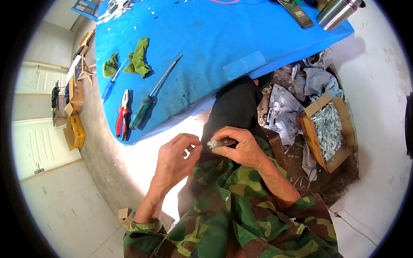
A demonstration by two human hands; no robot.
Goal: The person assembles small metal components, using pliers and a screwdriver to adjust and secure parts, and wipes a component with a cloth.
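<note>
Over my lap, my right hand [248, 149] grips a small dark, metallic-looking piece [221, 143] between thumb and fingers. Its pale end faces left; its exact kind is unclear. Just left of it, my left hand [177, 155] is closed in a pinch, thumb against fingers, a short gap from the piece. Whatever lies between those fingertips is too small to make out. On the blue-covered table [193, 51] ahead lie red-and-black pliers [123, 115], a teal-handled screwdriver [154, 92] and a blue-handled screwdriver [114, 81].
Two green rags [137, 59] rest beside the tools. A steel bottle [337, 15] and a dark flat device [296, 12] sit at the table's far right. On the floor at right, a cardboard box [316, 105] holds many silvery strips. More boxes [76, 99] line the left wall.
</note>
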